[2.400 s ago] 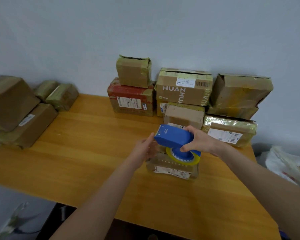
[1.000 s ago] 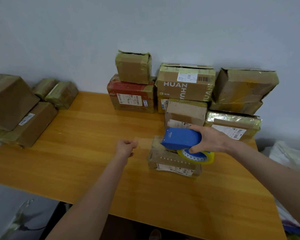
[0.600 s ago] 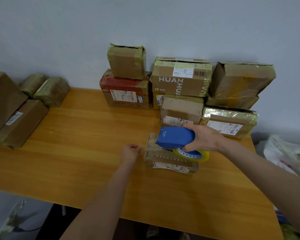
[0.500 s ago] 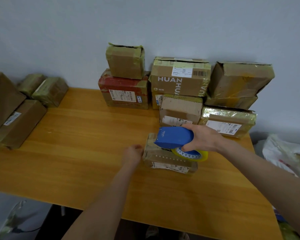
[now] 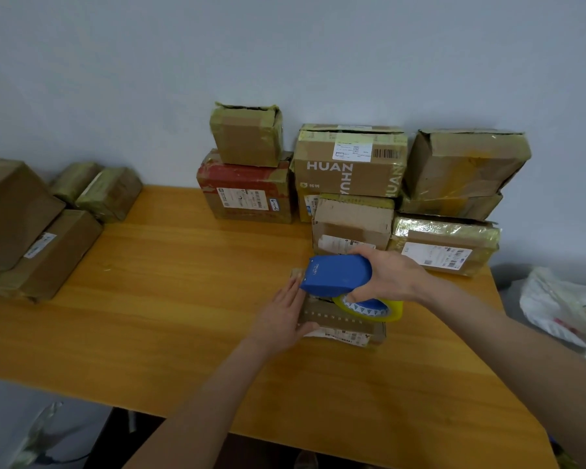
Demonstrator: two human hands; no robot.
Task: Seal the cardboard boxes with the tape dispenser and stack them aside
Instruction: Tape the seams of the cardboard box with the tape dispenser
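Small cardboard box (image 5: 339, 321) lies flat on wooden table (image 5: 183, 299), just before stacked boxes (image 5: 349, 170) at wall. Left hand (image 5: 281, 316): fingers straight, pressing box's left end. Right hand (image 5: 391, 279): fingers wrapped round blue tape dispenser (image 5: 337, 275), low over box top; contact unclear.

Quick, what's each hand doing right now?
Left hand: open, fingers resting on the small cardboard box.
Right hand: gripping the blue tape dispenser.

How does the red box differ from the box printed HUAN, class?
The red box has red sides; the HUAN box is brown with white letters. The red box stands on the table under a smaller box; the HUAN box rests on another box, nothing on top. Both carry white labels.
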